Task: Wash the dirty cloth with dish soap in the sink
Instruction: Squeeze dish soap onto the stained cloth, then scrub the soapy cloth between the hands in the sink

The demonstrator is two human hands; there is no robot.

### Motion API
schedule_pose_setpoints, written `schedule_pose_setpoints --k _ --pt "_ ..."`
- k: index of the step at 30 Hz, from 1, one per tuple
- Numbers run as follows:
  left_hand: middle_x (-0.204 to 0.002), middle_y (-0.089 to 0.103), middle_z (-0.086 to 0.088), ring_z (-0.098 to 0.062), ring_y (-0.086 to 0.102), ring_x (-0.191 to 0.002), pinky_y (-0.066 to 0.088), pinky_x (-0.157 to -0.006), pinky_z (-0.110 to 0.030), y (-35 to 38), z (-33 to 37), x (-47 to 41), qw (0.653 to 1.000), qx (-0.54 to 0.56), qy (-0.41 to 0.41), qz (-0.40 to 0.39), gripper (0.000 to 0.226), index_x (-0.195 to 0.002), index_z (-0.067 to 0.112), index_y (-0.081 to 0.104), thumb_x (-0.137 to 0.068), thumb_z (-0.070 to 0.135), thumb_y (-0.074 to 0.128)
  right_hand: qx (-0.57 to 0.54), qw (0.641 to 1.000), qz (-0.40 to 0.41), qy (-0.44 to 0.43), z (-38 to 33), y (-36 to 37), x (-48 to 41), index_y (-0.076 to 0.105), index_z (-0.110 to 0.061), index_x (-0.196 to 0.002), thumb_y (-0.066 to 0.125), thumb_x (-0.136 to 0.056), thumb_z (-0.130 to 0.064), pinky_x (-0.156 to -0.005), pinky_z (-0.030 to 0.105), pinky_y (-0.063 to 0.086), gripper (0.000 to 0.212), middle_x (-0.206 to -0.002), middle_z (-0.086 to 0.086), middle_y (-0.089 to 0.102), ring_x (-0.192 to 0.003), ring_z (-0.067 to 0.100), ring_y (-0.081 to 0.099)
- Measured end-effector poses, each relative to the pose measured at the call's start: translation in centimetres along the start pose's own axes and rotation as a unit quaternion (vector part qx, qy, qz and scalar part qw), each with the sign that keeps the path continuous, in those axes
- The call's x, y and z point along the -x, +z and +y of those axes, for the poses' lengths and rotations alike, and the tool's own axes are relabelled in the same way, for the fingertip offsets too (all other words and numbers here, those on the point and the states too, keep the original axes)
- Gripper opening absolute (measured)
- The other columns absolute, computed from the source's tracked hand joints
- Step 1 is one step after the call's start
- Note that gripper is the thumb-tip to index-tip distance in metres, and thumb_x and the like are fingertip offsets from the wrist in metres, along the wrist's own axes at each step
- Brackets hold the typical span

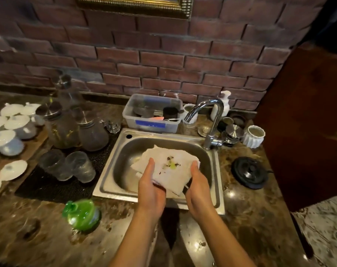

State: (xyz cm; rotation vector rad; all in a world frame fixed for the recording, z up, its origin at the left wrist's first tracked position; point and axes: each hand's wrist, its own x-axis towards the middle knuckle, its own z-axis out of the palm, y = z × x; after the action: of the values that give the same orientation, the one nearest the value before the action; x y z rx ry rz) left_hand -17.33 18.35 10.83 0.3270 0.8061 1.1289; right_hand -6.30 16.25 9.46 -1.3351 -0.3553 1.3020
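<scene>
I hold the stained white cloth [169, 168] flat over the sink [113, 182], left hand [151, 187] and right hand [197, 187] gripping opposite edges, stain up for soaping.

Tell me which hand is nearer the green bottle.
Left. The left hand grips the cloth on its left side, up and right of the green bottle; the right hand grips its right side, farther across the sink.

Left hand [151, 187], right hand [198, 186] grip stained white cloth [169, 168] over steel sink [113, 182]; green bottle [82, 214] near.
</scene>
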Motion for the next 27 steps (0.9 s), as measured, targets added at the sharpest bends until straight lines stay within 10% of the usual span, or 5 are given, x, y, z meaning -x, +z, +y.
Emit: schedule_pose_setpoints --k 6,18,27 --pt "-0.129 0.068 -0.022 -0.042 0.064 -0.12 0.044 -0.105 -0.057 -0.2 -0.6 -3.4 0.999 0.028 -0.044 -0.008 0.057 -0.131 0.013 0.066 -0.099 0.054 0.042 0.069 0.997 -0.034 -0.032 -3.5 -3.5 -4.4 0.069 -0.023 -0.113 0.036 -0.105 -0.049 -0.073 0.039 0.064 0.042 -0.098 0.004 0.082 -0.092 0.023 0.079" --pt "-0.109 0.075 -0.022 -0.041 0.07 -0.103 0.059 -0.07 -0.047 -2.5 -0.7 -13.2 0.963 -0.139 -0.226 0.048 0.042 -0.121 0.015 0.068 -0.089 0.042 0.07 0.313 0.941 -0.108 -0.069 -1.3 -2.6 -12.7 0.071 -0.026 -0.093 0.05 -0.097 -0.051 -0.062 0.021 0.059 0.033 -0.082 -0.007 0.078 -0.076 0.006 0.075" --pt "-0.105 0.078 -0.006 -0.027 0.078 -0.092 0.064 -0.072 -0.051 -6.7 -2.4 -19.5 0.968 -0.239 -0.025 0.07 0.024 -0.119 0.028 0.06 -0.096 0.026 0.067 0.176 0.984 0.034 0.003 4.0 -0.8 -17.2 0.073 -0.022 -0.113 0.059 -0.1 -0.037 -0.082 0.048 0.065 0.024 -0.103 -0.001 0.081 -0.093 0.02 0.079"
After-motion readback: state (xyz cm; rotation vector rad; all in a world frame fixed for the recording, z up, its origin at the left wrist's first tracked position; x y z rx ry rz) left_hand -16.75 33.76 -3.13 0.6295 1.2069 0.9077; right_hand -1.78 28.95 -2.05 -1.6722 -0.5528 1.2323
